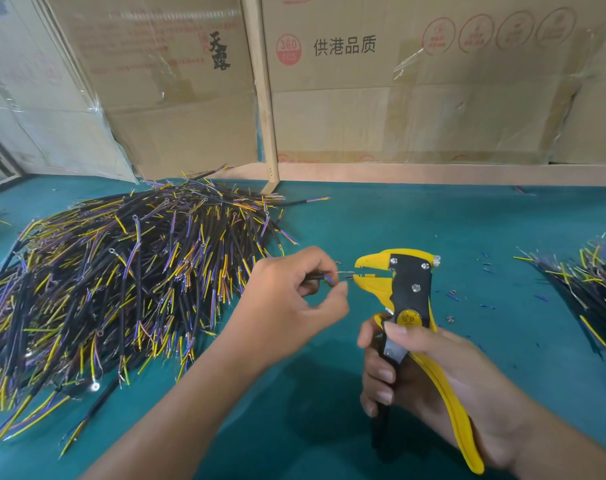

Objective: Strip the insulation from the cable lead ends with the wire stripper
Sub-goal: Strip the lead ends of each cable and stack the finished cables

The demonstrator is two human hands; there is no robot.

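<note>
My left hand (294,292) pinches a short black cable (315,277) with coloured leads, holding it level just left of the tool. One thin lead end (344,271) reaches into the yellow jaws of the wire stripper (403,289). My right hand (419,372) grips the stripper's yellow and black handles, holding the tool upright with its jaws pointing left. The jaws sit nearly together around the lead tip.
A large heap of black cables with yellow, blue and purple leads (121,282) covers the left of the teal table (381,220). A smaller cable pile (592,282) lies at the right edge. Insulation scraps (467,299) are scattered beside the tool. Cardboard boxes (398,98) stand behind.
</note>
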